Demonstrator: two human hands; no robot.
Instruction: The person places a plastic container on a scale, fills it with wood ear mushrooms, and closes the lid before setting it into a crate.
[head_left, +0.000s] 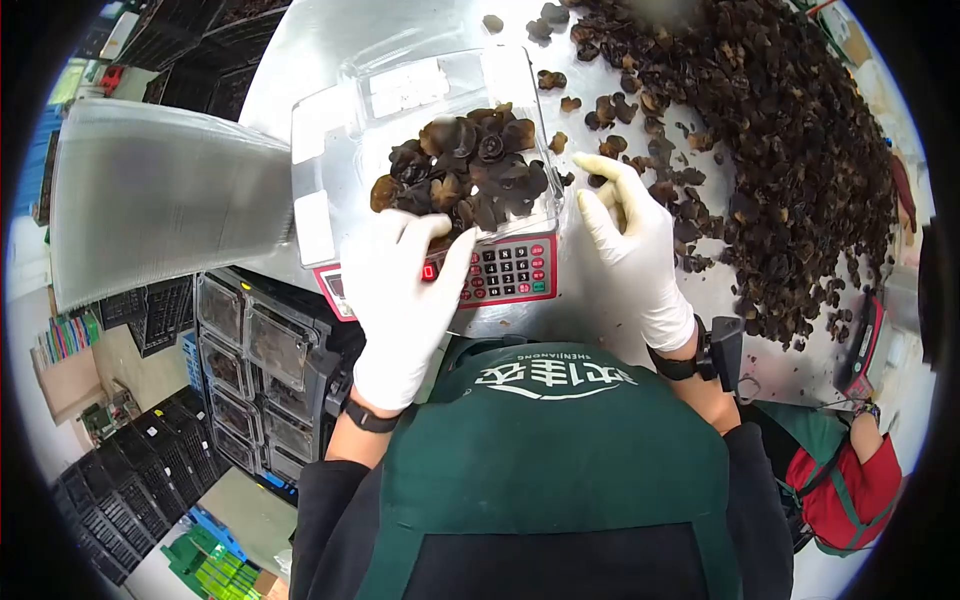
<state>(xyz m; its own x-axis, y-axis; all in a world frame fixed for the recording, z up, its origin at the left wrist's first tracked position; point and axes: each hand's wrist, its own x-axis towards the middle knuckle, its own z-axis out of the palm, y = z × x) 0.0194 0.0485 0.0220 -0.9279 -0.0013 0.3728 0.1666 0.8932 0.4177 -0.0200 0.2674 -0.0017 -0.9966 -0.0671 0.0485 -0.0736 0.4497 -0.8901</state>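
Observation:
A heap of dark brown, frilly fungus pieces (460,165) lies on the metal pan of a scale (515,268) with a red and grey keypad. My left hand (405,270), in a white glove, is over the scale's front left, its curled, parted fingers at the heap's near edge and partly covering the display. My right hand (630,225), gloved too, hovers just right of the pan, thumb and fingers apart, with nothing visible between them. Close to its fingertips are a few loose pieces (612,145) on the metal table.
A large pile of the same pieces (790,150) covers the table's right side. Left of the scale stands a stack of clear plastic sheets or bags (170,200). Filled clear boxes (250,360) are stacked below. Another person's arm (868,440) is beside a second scale (865,345).

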